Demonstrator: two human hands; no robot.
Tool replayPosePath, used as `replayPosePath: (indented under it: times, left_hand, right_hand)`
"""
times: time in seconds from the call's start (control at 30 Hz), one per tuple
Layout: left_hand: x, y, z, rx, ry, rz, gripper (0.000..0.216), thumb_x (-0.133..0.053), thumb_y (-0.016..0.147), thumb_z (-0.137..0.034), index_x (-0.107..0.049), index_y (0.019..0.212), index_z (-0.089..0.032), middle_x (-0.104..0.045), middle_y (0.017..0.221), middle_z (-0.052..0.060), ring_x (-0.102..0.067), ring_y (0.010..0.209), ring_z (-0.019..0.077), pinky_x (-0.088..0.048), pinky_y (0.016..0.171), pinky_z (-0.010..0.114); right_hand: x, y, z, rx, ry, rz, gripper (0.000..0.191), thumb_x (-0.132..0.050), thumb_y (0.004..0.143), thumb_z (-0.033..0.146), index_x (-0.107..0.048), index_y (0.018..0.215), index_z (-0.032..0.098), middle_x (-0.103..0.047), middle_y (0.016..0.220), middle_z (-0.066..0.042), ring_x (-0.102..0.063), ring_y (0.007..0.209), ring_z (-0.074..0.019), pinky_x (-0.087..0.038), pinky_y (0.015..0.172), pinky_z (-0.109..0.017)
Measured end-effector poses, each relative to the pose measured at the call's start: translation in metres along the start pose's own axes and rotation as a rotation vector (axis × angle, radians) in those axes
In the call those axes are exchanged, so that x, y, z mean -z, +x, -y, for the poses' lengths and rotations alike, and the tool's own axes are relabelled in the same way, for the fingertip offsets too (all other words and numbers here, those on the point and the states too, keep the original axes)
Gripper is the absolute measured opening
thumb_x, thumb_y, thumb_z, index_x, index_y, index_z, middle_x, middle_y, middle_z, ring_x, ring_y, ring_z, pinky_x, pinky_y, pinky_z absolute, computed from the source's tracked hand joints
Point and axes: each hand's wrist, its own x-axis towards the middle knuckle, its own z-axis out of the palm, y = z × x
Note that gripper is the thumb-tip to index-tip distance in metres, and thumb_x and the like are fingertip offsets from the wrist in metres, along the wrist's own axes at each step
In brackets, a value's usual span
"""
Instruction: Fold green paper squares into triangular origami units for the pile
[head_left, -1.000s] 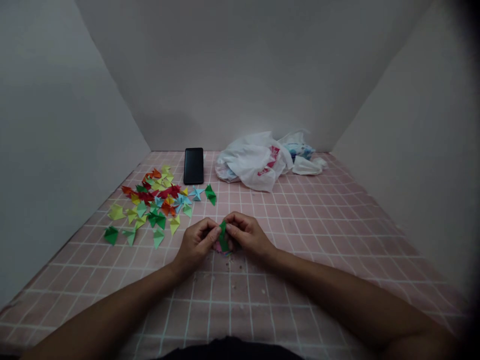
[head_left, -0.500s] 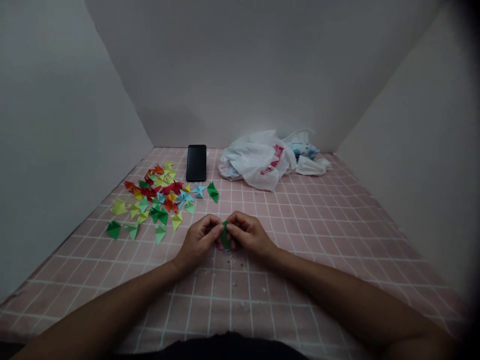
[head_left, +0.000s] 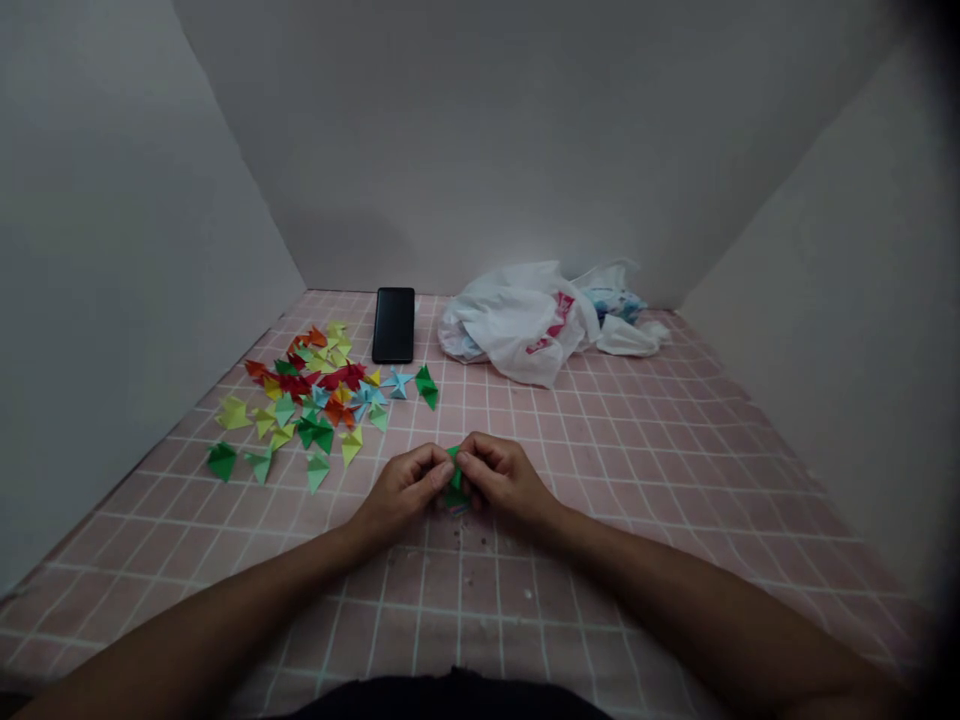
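My left hand (head_left: 405, 488) and right hand (head_left: 508, 484), both nearly closed, pinch a green paper (head_left: 454, 488) between them over the middle of a pink, white-gridded surface (head_left: 637, 470). Grey walls (head_left: 450, 130) bound it left, rear and right.

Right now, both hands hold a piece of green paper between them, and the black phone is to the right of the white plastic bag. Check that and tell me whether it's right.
Not quite: the head view shows the black phone to the left of the white plastic bag. The left hand and right hand do hold the green paper.
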Motion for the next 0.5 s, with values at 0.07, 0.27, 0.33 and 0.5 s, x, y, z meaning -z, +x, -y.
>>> replayPosePath:
  times: [0.07,0.27,0.33,0.5]
  left_hand:
    - [0.0,-0.001,-0.002,0.001,0.024,-0.003,0.04,-0.064,0.087,-0.054,-0.057,0.075,-0.017,-0.055,0.06,-0.003,-0.05,0.051,0.0099,-0.04,0.051,0.022]
    - [0.0,-0.001,-0.009,-0.003,0.029,-0.043,0.038,-0.064,0.087,-0.052,-0.057,0.075,-0.017,-0.059,0.06,-0.001,-0.051,0.052,0.01,-0.041,0.052,0.023]
    - [0.0,-0.001,-0.011,-0.005,0.054,-0.054,0.038,-0.065,0.087,-0.052,-0.057,0.074,-0.017,-0.058,0.06,-0.002,-0.05,0.051,0.0096,-0.041,0.052,0.022]
    - [0.003,0.001,-0.01,0.04,0.056,-0.011,0.039,-0.066,0.084,-0.053,-0.056,0.072,-0.017,-0.058,0.06,-0.002,-0.051,0.051,0.01,-0.04,0.052,0.022]
  right_hand:
    - [-0.001,-0.001,0.002,0.003,0.003,-0.009,0.029,-0.059,0.092,0.037,-0.054,0.069,0.019,-0.055,0.056,0.003,-0.047,0.047,-0.0085,-0.037,0.046,-0.021]
    - [-0.004,-0.002,0.003,-0.015,0.085,-0.024,0.03,-0.06,0.092,0.044,-0.056,0.076,0.019,-0.057,0.059,0.003,-0.05,0.047,-0.0092,-0.04,0.047,-0.022]
    - [-0.004,-0.002,0.002,-0.019,0.08,-0.039,0.03,-0.06,0.092,0.044,-0.056,0.076,0.019,-0.056,0.06,0.003,-0.05,0.048,-0.0093,-0.04,0.047,-0.022]
    - [0.001,0.001,0.002,0.05,-0.056,0.006,0.025,-0.058,0.092,0.037,-0.056,0.074,0.019,-0.056,0.061,0.002,-0.049,0.052,-0.0099,-0.039,0.049,-0.022]
